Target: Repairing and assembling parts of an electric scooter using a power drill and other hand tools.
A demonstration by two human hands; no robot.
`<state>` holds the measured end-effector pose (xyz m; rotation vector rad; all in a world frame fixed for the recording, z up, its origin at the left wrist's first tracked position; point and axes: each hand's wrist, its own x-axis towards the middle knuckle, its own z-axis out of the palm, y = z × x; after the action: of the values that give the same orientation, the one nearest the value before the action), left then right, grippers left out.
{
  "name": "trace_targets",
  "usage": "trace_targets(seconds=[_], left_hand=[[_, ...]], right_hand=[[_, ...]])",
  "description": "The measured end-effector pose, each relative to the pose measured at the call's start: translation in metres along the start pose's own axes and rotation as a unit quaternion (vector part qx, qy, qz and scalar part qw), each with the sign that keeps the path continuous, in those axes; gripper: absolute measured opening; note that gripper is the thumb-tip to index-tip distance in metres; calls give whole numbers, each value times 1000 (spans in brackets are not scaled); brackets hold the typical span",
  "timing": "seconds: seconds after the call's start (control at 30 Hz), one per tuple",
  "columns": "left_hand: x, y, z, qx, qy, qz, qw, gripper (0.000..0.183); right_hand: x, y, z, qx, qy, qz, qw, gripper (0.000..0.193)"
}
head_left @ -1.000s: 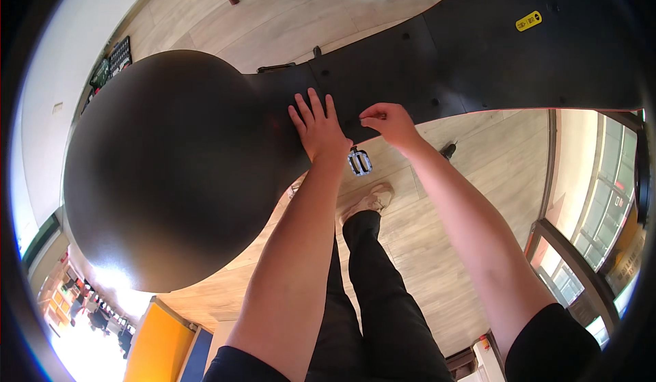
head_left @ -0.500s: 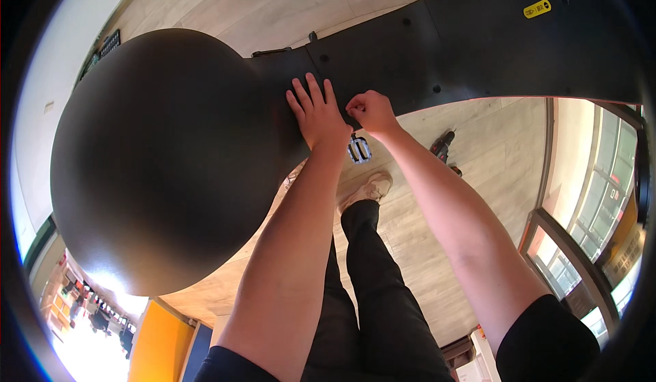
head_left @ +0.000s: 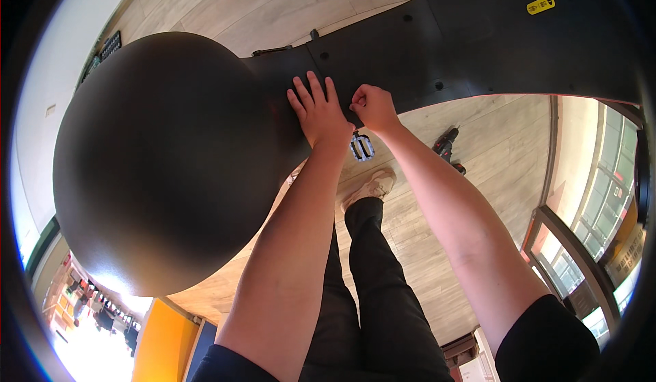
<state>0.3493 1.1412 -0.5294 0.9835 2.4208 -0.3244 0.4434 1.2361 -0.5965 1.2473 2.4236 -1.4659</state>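
While the left hand (head_left: 322,118) lies flat, fingers apart, on the black panel (head_left: 506,50) beside the ball (head_left: 164,167), likely steadying the panel, the right hand (head_left: 374,108) pinches its grip together near the edge; whether it clamps anything, I cannot tell.

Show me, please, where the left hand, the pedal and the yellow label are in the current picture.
Left hand (head_left: 324,120): head view, on the back, below the spread fingers.
Pedal (head_left: 362,147): head view, on the middle of its body.
Yellow label (head_left: 540,5): head view, on its middle.
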Motion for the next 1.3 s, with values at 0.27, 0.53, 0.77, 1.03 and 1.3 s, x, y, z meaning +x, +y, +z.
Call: trace_targets(seconds=[0.27,0.53,0.77,1.03,1.3], left_hand=[[1,-7,5,6,10,4,1000,113],[-2,5,4,29,33,31,999,117],[-6,-6,31,-7,115,126,985,90],[0,-23,49,-37,191,225,955,64],[33,23,18,-63,64,149,985,87]], right_hand=[[-1,5,-21,87,-25,45,995,10],[-106,132,-90,398,128,141,898,20],[-242,259,-52,296,116,335,887,28],[-255,413,-19,-174,134,222,950,58],[-217,472,-76,-231,126,271,926,105]])
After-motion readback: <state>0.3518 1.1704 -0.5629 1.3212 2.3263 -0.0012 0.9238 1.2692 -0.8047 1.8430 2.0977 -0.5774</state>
